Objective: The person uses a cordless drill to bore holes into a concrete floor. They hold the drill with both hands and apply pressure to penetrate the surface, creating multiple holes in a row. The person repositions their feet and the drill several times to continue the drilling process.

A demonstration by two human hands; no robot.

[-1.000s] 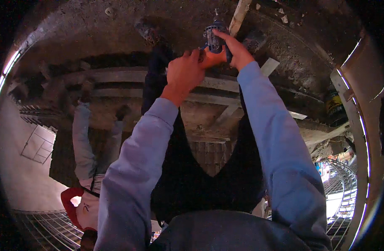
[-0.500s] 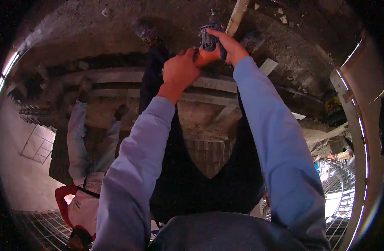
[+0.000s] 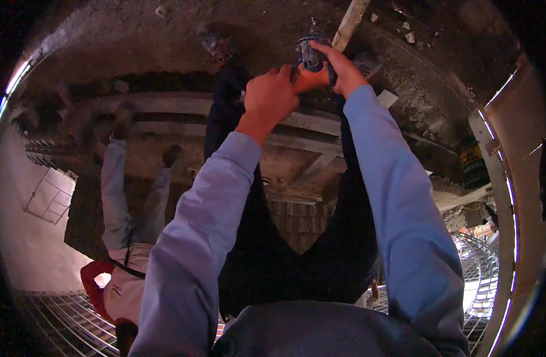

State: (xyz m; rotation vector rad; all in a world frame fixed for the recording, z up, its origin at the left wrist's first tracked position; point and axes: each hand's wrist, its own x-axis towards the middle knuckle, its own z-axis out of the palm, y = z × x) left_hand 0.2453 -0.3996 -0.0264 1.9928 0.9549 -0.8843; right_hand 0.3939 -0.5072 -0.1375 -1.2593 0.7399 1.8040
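A power drill with a dark, ribbed front and an orange rear part is held out ahead of me, its thin bit pointing away. My right hand wraps around the drill's right side, thumb laid along the top of the dark housing. At the orange end, my left hand is closed, its knuckles up and its fingertips hidden. A pale wooden strip lies just beyond the drill, to the right of the bit.
Long planks run crosswise below my hands, by my dark-trousered legs. At the left stands another person in a pale top with red sleeves. A dark bucket-like container with a yellow patch sits at the right. Metal mesh shows lower right.
The whole view has shifted slightly, so my hands and the drill appear a little farther right. Both hands keep the same hold. The other person's upper body has moved slightly.
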